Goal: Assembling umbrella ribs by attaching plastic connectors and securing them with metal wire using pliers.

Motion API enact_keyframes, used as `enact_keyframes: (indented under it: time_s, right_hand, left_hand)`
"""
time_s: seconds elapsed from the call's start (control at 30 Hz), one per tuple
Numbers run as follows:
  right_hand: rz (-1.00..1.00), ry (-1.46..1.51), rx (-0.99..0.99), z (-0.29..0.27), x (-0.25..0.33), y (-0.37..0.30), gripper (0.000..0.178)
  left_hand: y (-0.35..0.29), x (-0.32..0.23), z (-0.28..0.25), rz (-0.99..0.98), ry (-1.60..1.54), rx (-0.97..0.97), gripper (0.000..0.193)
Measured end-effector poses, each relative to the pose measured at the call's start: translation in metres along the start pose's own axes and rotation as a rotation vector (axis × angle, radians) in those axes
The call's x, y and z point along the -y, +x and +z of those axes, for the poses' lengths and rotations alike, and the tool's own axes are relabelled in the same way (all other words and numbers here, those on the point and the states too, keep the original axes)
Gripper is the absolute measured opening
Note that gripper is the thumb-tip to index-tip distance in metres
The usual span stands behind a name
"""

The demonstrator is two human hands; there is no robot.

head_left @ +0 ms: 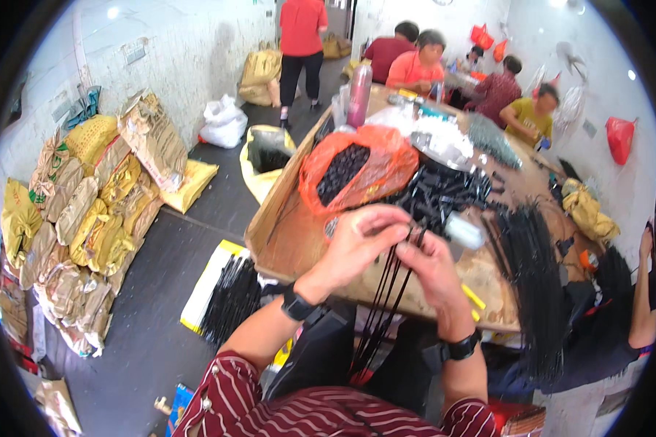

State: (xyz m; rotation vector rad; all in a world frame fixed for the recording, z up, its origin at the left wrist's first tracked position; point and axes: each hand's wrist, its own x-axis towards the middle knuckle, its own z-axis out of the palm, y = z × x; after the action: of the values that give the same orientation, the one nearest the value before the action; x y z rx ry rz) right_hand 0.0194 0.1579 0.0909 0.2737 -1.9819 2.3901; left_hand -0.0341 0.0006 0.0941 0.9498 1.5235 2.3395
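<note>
Above the near edge of the table, my left hand (366,237) pinches the upper ends of several thin black cords (381,313). My right hand (431,271) is closed on the same cords just beside it, thumb and fingers together. The cords hang down between my legs. Any small part between the fingertips is too blurred to make out. Just beyond my hands lies a loose heap of short black pieces (444,191). Left of the heap sits an orange-red plastic bag (395,162), open, with small dark pieces inside.
On the wooden table (299,244), a thick bundle of black cords (536,291) drapes over the right edge. More black strands (233,298) lie low at left. Stacked sacks (87,204) line the left wall. Co-workers sit at the far side; another person's arm (643,291) shows at right.
</note>
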Motion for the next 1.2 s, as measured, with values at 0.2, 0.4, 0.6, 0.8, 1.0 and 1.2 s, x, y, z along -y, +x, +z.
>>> enact_keyframes:
  time_s: [0.2, 0.4, 0.6, 0.8, 1.0, 1.2]
  right_hand:
    - [0.008, -0.02, 0.003, -0.006, 0.009, 0.0, 0.016]
    - [0.016, -0.015, -0.002, -0.001, 0.008, -0.004, 0.016]
    - [0.019, -0.006, -0.005, 0.002, 0.008, -0.006, 0.016]
    - [-0.009, -0.042, -0.05, 0.01, 0.009, -0.003, 0.013]
    - [-0.037, -0.12, -0.082, 0.012, 0.004, 0.0, 0.012]
    - [-0.016, -0.059, -0.062, 0.01, 0.006, -0.003, 0.011]
  left_hand:
    - [0.004, -0.004, 0.0, -0.008, 0.089, 0.072, 0.03]
    - [-0.003, -0.008, 0.0, -0.018, 0.125, 0.08, 0.033]
    - [-0.005, -0.006, 0.0, -0.031, 0.085, 0.047, 0.032]
    - [-0.003, -0.001, 0.002, -0.05, -0.081, 0.001, 0.03]
    - [0.0, 0.0, -0.001, -0.065, -0.162, 0.029, 0.029]
    - [-0.001, -0.004, 0.0, -0.079, -0.134, 0.029, 0.028]
